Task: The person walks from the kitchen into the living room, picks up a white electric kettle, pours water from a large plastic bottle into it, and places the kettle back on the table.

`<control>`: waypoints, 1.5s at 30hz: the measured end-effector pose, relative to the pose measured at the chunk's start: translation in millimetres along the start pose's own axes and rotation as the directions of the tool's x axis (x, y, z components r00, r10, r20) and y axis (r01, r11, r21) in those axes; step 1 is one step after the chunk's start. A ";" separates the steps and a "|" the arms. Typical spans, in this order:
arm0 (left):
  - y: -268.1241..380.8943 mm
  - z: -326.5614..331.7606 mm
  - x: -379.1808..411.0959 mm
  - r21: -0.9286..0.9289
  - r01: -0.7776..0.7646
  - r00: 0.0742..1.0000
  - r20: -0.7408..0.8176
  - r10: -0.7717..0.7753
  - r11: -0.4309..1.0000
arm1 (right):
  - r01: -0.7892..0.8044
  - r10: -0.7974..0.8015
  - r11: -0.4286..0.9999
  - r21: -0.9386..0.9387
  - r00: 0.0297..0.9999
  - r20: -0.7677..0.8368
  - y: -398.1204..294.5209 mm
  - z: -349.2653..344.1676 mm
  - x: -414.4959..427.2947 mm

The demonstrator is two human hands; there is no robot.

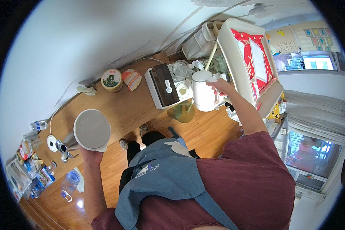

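Observation:
My left hand (92,153) supports a round white tub or lid (92,130) from below, its flat grey face turned up. It is above the wooden desk's left part, beside a metal kettle (62,147) with a dark opening. My right hand (222,87) grips the handle side of a white lidded jug-shaped kettle (202,95). A crumpled white tissue or cloth (215,77) lies between that hand and the kettle's rim. Whether the kettle rests on anything is hidden. Left of it stands a white box with a dark brown lid (165,84).
On the wooden desk (126,109) sit a round tub with a green label (112,80) and a striped packet (131,79). Bottles and jars (31,146) crowd its left end. A trash bin (181,112) stands below the front edge. A cream cart (244,57) is at right.

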State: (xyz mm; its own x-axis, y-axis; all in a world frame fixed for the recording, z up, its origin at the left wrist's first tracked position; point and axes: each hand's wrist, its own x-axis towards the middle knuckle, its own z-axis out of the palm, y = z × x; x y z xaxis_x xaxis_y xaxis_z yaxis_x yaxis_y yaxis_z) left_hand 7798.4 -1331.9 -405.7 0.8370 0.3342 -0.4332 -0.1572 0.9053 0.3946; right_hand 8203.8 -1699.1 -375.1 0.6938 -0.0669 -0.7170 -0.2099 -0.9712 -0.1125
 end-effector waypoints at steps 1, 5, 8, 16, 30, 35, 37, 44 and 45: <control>-0.6 -0.7 0.6 0.007 -0.005 1.000 0.004 0.005 1.000 | 0.005 -0.005 1.000 -0.004 1.000 0.001 -3.8 -0.4 -4.4; -2.7 7.0 0.6 -0.019 -0.005 1.000 -0.029 0.004 1.000 | 0.004 -0.004 1.000 -0.015 1.000 0.000 -4.6 -1.1 -3.7; -4.2 8.5 0.9 -0.023 -0.003 0.999 -0.044 0.002 1.000 | 0.022 -0.022 0.998 -0.052 1.000 -0.002 -5.5 -2.9 -5.2; -7.3 9.8 -1.4 0.005 -0.013 0.986 -0.163 0.013 1.000 | 0.051 -0.051 0.992 -0.115 0.999 0.004 -9.1 -9.5 -7.5; -17.9 6.3 0.1 -0.030 -0.055 0.966 -0.255 0.046 0.998 | 0.038 -0.036 0.987 -0.157 0.999 0.012 -12.8 -13.5 -14.9; -19.1 5.4 -2.4 -0.046 -0.063 0.970 -0.239 0.050 0.997 | -0.001 0.010 0.987 -0.162 0.998 0.057 -17.3 -17.8 -15.5; -19.6 3.2 -1.8 -0.038 -0.072 0.972 -0.225 0.061 0.997 | -0.011 0.021 0.985 -0.170 0.998 0.061 -17.0 -19.2 -12.6; -21.9 6.9 -0.1 -0.008 -0.072 0.961 -0.268 0.067 0.997 | -0.002 0.018 0.984 -0.180 0.996 0.085 -11.8 -22.2 0.4; -22.2 5.5 -0.9 -0.001 -0.065 0.960 -0.274 0.063 0.998 | 0.006 0.010 0.983 -0.185 0.997 0.082 -13.6 -22.0 -0.6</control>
State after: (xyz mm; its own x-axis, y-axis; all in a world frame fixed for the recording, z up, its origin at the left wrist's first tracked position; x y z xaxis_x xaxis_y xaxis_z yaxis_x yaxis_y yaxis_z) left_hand 7804.0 -1353.7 -409.6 0.6499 0.4493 -0.6130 -0.2121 0.8817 0.4214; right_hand 8221.4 -1690.9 -358.1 0.6331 -0.0572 -0.7719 -0.0750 -0.9971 0.0125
